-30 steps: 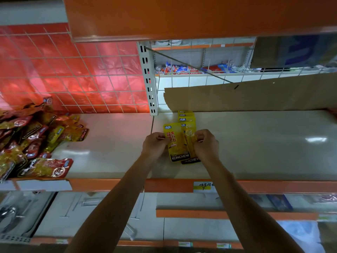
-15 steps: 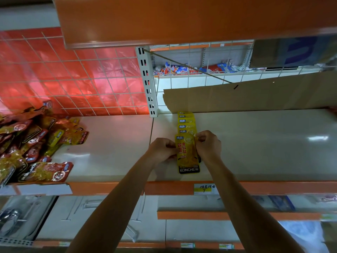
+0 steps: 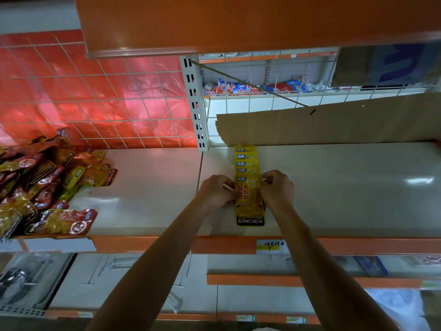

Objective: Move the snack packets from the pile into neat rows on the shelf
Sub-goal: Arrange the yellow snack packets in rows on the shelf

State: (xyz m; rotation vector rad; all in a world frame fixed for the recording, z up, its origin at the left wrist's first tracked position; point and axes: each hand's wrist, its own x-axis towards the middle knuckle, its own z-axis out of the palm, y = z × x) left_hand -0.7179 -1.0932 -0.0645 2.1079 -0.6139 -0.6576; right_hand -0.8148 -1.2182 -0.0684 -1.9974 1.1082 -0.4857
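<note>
A row of several overlapping yellow snack packets (image 3: 246, 158) runs from the back of the cream shelf (image 3: 346, 187) toward me. The front yellow packet (image 3: 249, 204), marked KONCHEW, lies flat at the row's near end. My left hand (image 3: 216, 192) pinches its left edge with curled fingers. My right hand (image 3: 278, 188) pinches its right edge the same way. The pile of red and yellow snack packets (image 3: 38, 185) lies on the shelf at the far left.
A cardboard sheet (image 3: 334, 123) leans along the back of the shelf. A perforated upright post (image 3: 195, 103) stands at the joint between the two shelf boards. An orange shelf (image 3: 238, 20) hangs overhead. The orange front lip (image 3: 358, 244) carries a price tag (image 3: 269, 246).
Both hands slid the front packet to the right and squared it onto the row; a second packet seen beneath it earlier is now covered. The camera view dipped slightly.
</note>
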